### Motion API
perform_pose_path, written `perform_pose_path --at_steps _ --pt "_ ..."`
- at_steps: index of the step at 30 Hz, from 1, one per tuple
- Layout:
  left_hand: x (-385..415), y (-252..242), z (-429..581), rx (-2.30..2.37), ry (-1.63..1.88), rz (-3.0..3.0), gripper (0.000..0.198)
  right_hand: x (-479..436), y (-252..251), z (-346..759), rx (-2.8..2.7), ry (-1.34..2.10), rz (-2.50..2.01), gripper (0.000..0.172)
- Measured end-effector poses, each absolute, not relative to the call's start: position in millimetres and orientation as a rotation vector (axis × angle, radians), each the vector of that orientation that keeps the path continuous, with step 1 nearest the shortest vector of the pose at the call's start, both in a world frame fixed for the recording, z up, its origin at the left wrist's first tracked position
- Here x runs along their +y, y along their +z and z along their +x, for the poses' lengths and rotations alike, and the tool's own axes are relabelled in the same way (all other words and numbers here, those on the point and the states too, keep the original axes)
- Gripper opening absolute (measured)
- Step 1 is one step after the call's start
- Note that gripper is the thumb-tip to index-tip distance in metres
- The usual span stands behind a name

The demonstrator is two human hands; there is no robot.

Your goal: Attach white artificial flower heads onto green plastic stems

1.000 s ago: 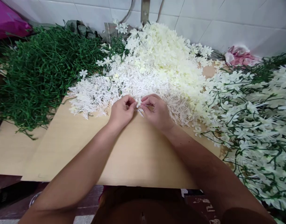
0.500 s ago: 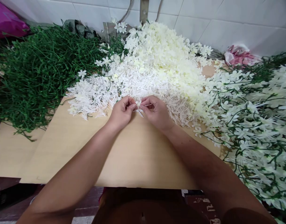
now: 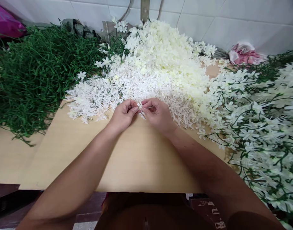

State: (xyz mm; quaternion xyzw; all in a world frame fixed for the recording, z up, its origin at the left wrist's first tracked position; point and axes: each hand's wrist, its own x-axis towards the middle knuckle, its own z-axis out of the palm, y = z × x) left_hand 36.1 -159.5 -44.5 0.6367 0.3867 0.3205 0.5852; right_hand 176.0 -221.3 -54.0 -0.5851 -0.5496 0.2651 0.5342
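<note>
My left hand (image 3: pixel 122 115) and my right hand (image 3: pixel 158 114) meet at the middle of the wooden board (image 3: pixel 127 159), fingers curled in a pinch. Between the fingertips sits a small white artificial flower piece (image 3: pixel 140 107), held by both hands. Just beyond them lies a flat heap of thin white plastic flower parts (image 3: pixel 105 92). Behind that rises a mound of cream artificial blossoms (image 3: pixel 165 57).
A big tangle of green plastic stems (image 3: pixel 38 70) fills the left side. Finished green stems with white flowers (image 3: pixel 259 124) cover the right. A pink crumpled bag (image 3: pixel 244 54) lies by the tiled wall (image 3: pixel 232 19). A purple bag (image 3: pixel 5 22) sits far left.
Both hands stay pinched together at the same spot, with only slight finger shifts on the small flower piece. The view has tilted down a little.
</note>
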Motion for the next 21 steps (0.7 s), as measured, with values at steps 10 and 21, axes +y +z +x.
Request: perform_pose_path --at_steps 10,21 --pt "-159 -44 33 0.869 0.77 1.566 0.005 -218 -53 181 -1.244 0.803 -1.391 0.01" --pt "-156 -42 32 0.907 0.745 1.573 0.007 -223 -48 177 -1.432 0.453 -1.605 0.008"
